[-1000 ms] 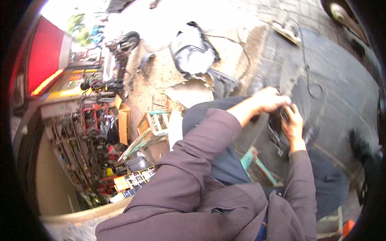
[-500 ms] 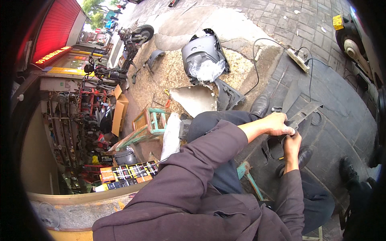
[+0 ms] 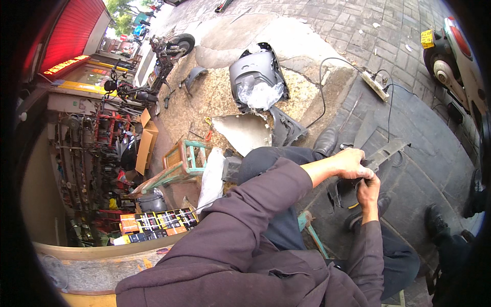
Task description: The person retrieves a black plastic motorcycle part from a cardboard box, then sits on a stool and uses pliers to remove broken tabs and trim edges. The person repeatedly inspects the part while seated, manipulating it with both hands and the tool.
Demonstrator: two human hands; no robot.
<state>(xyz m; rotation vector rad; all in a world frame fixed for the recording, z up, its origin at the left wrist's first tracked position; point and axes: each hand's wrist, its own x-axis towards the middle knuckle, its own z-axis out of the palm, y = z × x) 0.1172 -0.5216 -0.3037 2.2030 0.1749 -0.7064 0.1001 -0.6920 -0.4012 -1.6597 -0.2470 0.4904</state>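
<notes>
Between my knees I hold a long, dark grey plastic panel that points away to the right. Its near end is hidden by my hands. My left hand is closed over the panel from the left. Just below it, touching it, my right hand is closed on the panel's near part, its fingers curled. More dark plastic shows under my hands, its shape partly hidden. My left shoe stands beyond my left wrist.
A white power strip with black cords lies ahead. Grey scooter body panels with clear plastic wrap sit on the ground, near a pale curved panel. Left are a green-edged wooden stool and boxes. A person's shoe is at right.
My right hand has shifted slightly up and left, closer against my left hand. Both hands keep hold of the panel. The whole view has shifted a little.
</notes>
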